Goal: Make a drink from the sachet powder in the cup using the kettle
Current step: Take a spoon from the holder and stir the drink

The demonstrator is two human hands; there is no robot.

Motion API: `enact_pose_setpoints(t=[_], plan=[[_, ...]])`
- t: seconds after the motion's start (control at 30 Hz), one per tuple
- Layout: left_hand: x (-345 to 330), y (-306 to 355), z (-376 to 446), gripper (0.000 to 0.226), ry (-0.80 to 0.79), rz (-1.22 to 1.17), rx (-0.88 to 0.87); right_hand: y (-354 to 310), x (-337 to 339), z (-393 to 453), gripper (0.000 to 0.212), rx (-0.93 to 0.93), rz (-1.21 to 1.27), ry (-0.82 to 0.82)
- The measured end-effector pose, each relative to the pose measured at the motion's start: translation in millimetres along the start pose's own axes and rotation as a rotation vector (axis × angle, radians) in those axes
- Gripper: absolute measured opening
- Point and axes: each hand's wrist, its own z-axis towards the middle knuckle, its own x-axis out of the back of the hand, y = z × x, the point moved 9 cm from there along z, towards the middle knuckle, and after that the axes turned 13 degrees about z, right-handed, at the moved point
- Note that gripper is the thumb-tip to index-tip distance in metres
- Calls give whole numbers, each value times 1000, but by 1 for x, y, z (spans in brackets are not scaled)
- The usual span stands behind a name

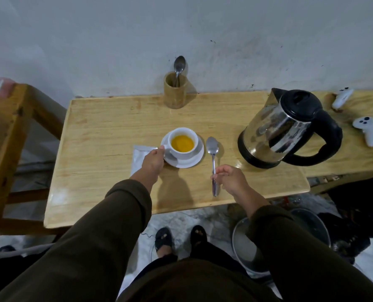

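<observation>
Left hand (154,159) is at the handle of the white cup (182,142), fingers curled closed around it; the fingertips are hidden behind the hand. Right hand (230,178) pinches the handle of a metal spoon (213,158) between thumb and fingers, other fingers loosely curled. The spoon bowl points away from the person, just right of the cup and apart from it. The cup holds orange-yellow liquid and sits on a white saucer (189,161) on the wooden table (107,131). A silver sachet (138,159) lies flat just left of the cup, partly under the left hand. The steel and black kettle (288,129) stands right of the cup, well apart. Behind the cup, a wooden holder (174,90) with a second spoon (179,65) in it. No readable writing on sachet or kettle.
</observation>
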Motion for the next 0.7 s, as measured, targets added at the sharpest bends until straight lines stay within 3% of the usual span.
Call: enact_pose_setpoints(t=[0.17,0.23,0.33,0.43,0.53,0.7], plan=[[-2,2,-7,36,44,-97,3,-2,22,26,20,-17,-72,121],[-3,2,-8,31,61,-119,3,-3,23,39,11,-20,-134,126],[-4,0,-9,34,81,-141,-7,-2,19,54,7,-15,-179,112],[-1,-4,-11,33,137,-146,10,2,14,70,24,-15,-256,85],[0,-3,-17,40,173,-137,33,2,9,80,18,2,-374,61],[0,-6,-20,40,195,-166,54,0,10,82,29,-8,-419,59]])
